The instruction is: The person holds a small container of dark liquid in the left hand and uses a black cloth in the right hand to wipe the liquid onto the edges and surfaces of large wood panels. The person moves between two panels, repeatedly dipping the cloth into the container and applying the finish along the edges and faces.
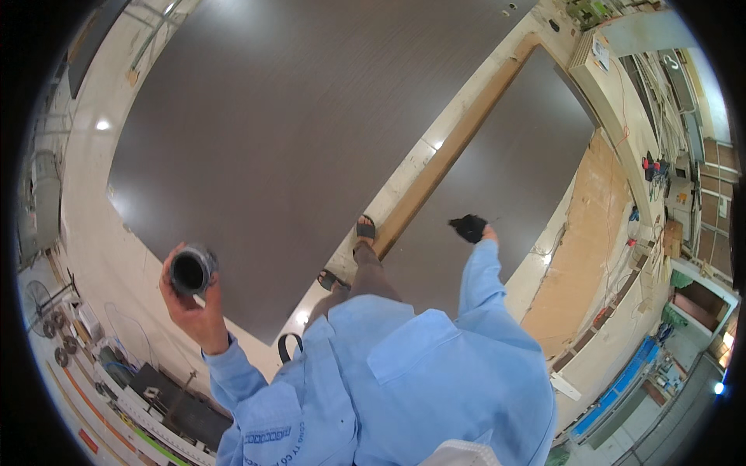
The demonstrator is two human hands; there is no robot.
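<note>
My left hand point(203, 320) is wrapped round a dark open-topped can point(208, 258), its round mouth turned up toward me and its inside black. The can is held up over the near left corner of a large dark brown panel point(287, 147). My right hand point(489, 233) is closed on a bunched black rag point(468, 228), above a second dark panel point(517, 167). Part of that hand is hidden behind the rag and the light blue sleeve. Whether the rag touches the panel, I cannot tell.
A long wooden strip point(458, 147) edges the second panel, and my sandalled feet stand beside it between the panels. Bare brown board point(571, 272) lies at right. A fan point(40, 304) and machinery stand at left; a red and black power tool point(654, 167) is at far right.
</note>
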